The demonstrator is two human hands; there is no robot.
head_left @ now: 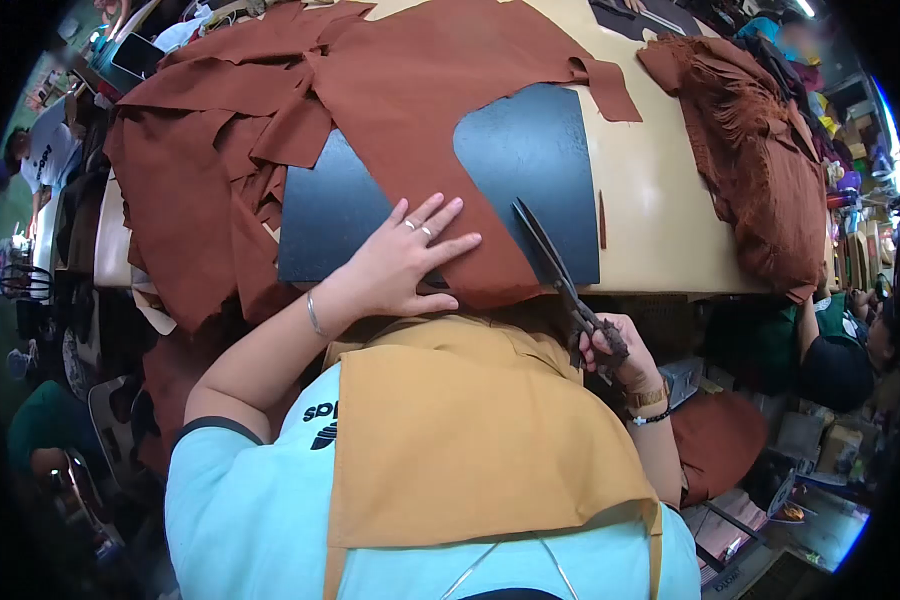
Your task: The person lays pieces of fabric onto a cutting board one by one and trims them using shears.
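Note:
A rust-brown cloth [410,90] lies across a dark board [530,150], its narrow end reaching the table's near edge. Flat on that end, fingers spread, is my left hand [415,255]. My right hand [610,350] grips the wrapped handles of large scissors [550,250] just off the near edge. The scissor blades point away from me over the board, to the right of the cloth and slightly apart from it.
More rust-brown cloth [180,190] is heaped at the left and hangs over the edge. A gathered brown bundle [750,160] lies on the right of the pale table [650,220]. A thin brown strip [602,220] is beside the board. Other people are at both sides.

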